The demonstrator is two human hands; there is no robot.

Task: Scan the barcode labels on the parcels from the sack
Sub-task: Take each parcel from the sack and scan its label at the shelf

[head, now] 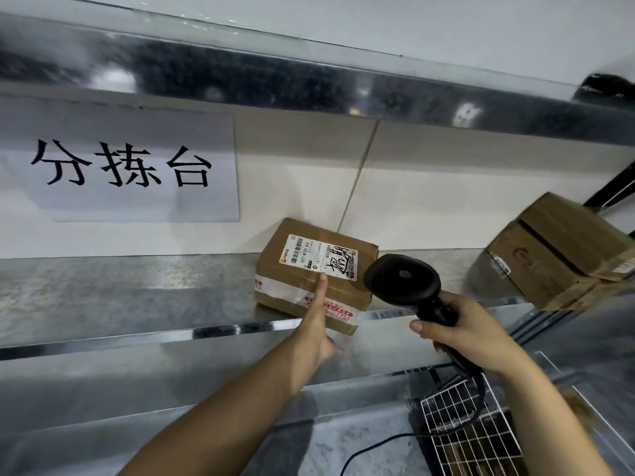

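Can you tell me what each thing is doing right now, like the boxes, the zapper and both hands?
Brown cardboard parcel with white label: flat on the metal shelf, label up, taped shut.
Second brown cardboard box: at the right, tilted.
Black handheld barcode scanner: held up, head beside the label.
Left hand: forefinger stretched out, touching the parcel's top.
Right hand: gripping the scanner's handle.
White wire basket: below, scanner cable running past it.

Metal shelf (120, 286) bare from 9 to 11 o'clock, open reach there. Small parcel (314, 269) sits at 12 against the back wall (446, 201), second box (563, 249) at 2, open gap between them. Upper shelf (309, 80) caps headroom. Wire basket (470, 427) blocks 4 to 5 o'clock.
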